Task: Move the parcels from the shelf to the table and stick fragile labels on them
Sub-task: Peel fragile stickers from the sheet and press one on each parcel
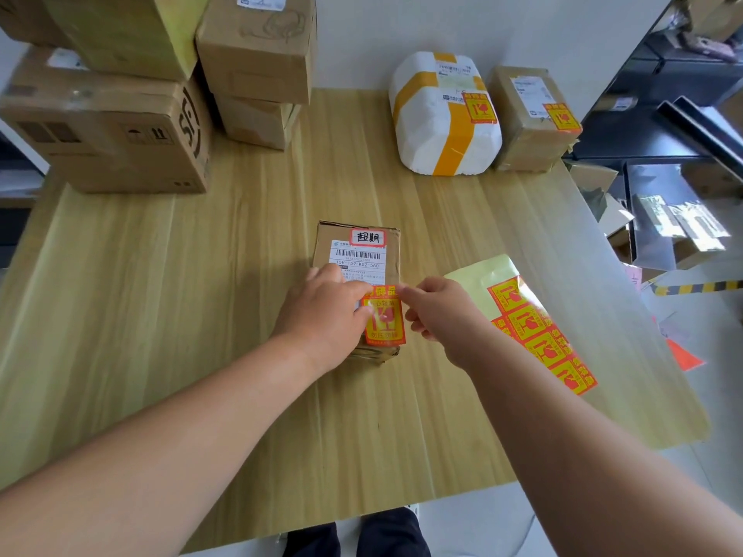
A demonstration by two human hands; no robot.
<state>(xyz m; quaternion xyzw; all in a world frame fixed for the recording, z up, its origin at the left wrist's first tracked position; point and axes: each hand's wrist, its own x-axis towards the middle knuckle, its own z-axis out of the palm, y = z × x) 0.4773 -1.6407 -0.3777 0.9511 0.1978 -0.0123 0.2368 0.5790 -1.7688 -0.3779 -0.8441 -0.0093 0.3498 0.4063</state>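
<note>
Parcels are sitting about the wooden surface (201, 315), and the one being worked on, a small brown cardboard parcel (358, 267), is lying near the middle, right in front of the person. It is carrying a white barcode slip and a red-bordered handwritten tag at its far end. An orange and yellow fragile label (384, 319) is lying on its near end. The left hand (325, 311) is resting flat on the parcel, fingers spread and pressing along the label's left edge, gripping nothing. The right hand (438, 311) is pinching the label's upper right corner between thumb and forefinger.

Just to the right, the label sheet (538, 335) is lying on the surface, its yellow backing curling up at the far end, with several labels on it in a row. At the far right edge, a white foam parcel (442, 126) banded in yellow tape and a brown box (526, 126) are standing side by side, each already wearing a fragile label. Stacked cardboard boxes (120, 114) are crowding the far left corner.
</note>
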